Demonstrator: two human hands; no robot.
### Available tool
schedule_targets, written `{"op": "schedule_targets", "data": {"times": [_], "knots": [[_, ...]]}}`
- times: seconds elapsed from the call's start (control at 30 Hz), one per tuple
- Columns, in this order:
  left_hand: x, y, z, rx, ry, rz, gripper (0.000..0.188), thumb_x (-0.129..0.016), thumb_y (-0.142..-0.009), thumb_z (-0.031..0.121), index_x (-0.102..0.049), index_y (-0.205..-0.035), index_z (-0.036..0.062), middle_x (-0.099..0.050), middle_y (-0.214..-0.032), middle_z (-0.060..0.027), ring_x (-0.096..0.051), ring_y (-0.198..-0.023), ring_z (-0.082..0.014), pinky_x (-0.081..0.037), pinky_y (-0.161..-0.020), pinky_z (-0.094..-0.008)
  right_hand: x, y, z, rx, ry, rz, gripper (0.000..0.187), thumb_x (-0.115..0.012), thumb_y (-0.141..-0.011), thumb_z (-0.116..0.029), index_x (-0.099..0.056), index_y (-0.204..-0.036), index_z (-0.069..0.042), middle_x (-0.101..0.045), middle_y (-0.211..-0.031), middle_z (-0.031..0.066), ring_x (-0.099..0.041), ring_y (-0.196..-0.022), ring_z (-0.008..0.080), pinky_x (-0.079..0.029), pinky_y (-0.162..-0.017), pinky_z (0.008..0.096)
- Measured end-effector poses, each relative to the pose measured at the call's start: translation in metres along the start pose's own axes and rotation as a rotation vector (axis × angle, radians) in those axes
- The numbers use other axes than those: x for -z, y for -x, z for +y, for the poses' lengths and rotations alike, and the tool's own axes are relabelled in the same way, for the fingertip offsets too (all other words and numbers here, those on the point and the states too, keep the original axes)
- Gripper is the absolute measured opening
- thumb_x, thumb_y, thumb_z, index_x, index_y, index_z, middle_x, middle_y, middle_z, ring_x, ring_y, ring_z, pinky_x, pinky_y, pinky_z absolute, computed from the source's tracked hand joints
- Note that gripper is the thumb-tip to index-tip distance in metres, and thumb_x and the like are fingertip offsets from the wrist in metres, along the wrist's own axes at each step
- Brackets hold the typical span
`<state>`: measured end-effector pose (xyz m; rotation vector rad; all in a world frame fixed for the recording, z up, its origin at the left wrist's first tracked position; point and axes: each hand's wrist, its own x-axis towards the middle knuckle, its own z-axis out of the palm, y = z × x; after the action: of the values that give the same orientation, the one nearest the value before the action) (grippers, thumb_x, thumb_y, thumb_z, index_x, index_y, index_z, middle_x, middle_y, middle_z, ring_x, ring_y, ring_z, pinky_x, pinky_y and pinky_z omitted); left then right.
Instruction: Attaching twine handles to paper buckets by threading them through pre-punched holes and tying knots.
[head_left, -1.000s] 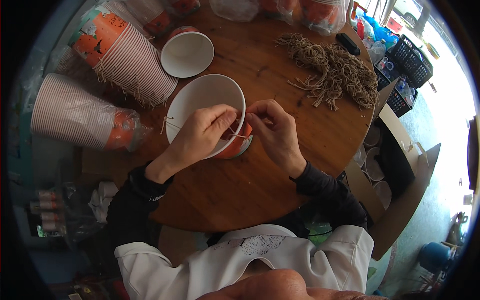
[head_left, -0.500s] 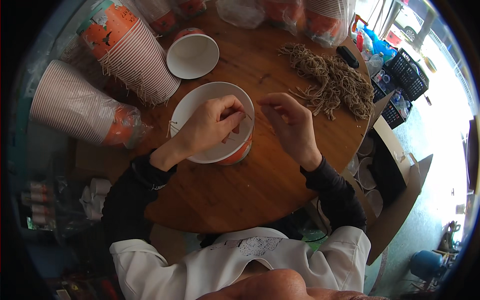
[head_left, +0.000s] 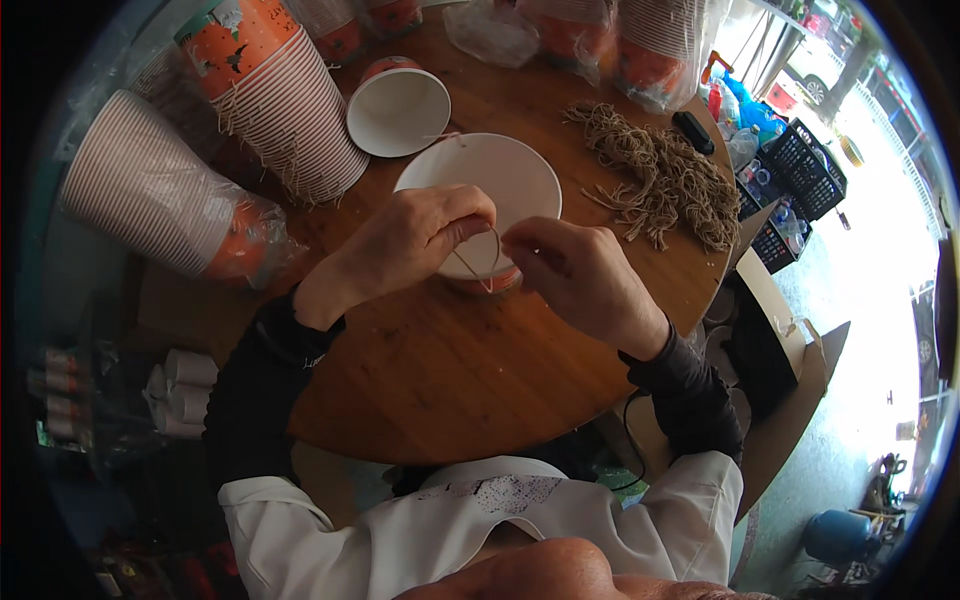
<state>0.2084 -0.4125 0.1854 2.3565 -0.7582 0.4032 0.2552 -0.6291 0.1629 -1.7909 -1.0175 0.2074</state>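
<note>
A round paper bucket (head_left: 515, 180), white inside and orange outside, stands before me on the wooden table, its mouth facing up. Over its near rim my left hand (head_left: 405, 235) is closed, pinching a thin tan cord (head_left: 486, 284) between thumb and forefinger. The cord hangs from there in a narrow loop across the rim. Close beside the loop is my right hand (head_left: 590, 275), its fingers curled together; whether they grip the cord is hidden. A bit of pinkish cord shows at the bucket's far rim.
A tangled pile of tan cords (head_left: 665, 175) lies at the right, near a black object (head_left: 693, 132). Another bucket (head_left: 400, 112) stands behind. Nested bucket stacks (head_left: 290, 115) fill the left. Beyond the table's right edge are an open carton (head_left: 785, 310) and black crates (head_left: 805, 175).
The bucket has shifted to the right and away, and appears turned. A cord loop now shows at my left hand. My right hand's fingers have curled in and come nearer the left.
</note>
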Motion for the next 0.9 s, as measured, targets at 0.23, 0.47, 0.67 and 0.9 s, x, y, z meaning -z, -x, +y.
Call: {"op": "schedule_targets", "data": {"times": [0.23,0.47,0.67,0.9], "knots": [[-0.002,-0.001,0.006,0.120,0.012,0.108,0.008,-0.062,-0.090,0.003,-0.059,-0.097,0.0019,-0.064,-0.085,-0.0104,-0.065,-0.076,-0.0212,-0.051,-0.066,-0.0305,-0.007,-0.005,-0.007,0.078,0.074,0.250,0.015,-0.066,-0.085,-0.009,-0.064,-0.098,-0.002,-0.066,-0.085,0.0129,-0.065,-0.071,0.0279,-0.052,-0.064,0.0347],[-0.002,-0.007,-0.007,0.046,-0.056,0.193,0.007,-0.063,-0.089,0.003,-0.060,-0.095,0.0027,-0.061,-0.089,-0.0078,-0.062,-0.079,-0.0201,-0.049,-0.066,-0.0303,-0.016,-0.029,0.010,0.181,0.231,0.337,0.015,-0.068,-0.084,-0.007,-0.065,-0.098,-0.003,-0.066,-0.085,0.0111,-0.065,-0.078,0.0223,-0.051,-0.068,0.0315],[-0.003,-0.011,-0.013,-0.103,-0.161,0.228,0.013,-0.065,-0.085,-0.001,-0.061,-0.096,0.0037,-0.058,-0.092,-0.0070,-0.062,-0.080,-0.0210,-0.050,-0.066,-0.0307,-0.014,-0.055,0.027,0.048,-0.285,0.123,0.022,-0.071,-0.081,-0.005,-0.067,-0.102,0.001,-0.071,-0.090,0.0090,-0.065,-0.083,0.0106,-0.052,-0.073,0.0290],[-0.006,-0.011,-0.020,-0.186,-0.132,0.259,0.021,-0.063,-0.084,-0.004,-0.063,-0.103,0.0062,-0.058,-0.093,-0.0062,-0.061,-0.080,-0.0205,-0.051,-0.067,-0.0306,0.000,-0.086,0.016,-0.054,-0.175,-0.289,0.016,-0.070,-0.082,-0.010,-0.069,-0.095,0.000,-0.071,-0.084,0.0064,-0.066,-0.076,0.0108,-0.053,-0.067,0.0266]]}}
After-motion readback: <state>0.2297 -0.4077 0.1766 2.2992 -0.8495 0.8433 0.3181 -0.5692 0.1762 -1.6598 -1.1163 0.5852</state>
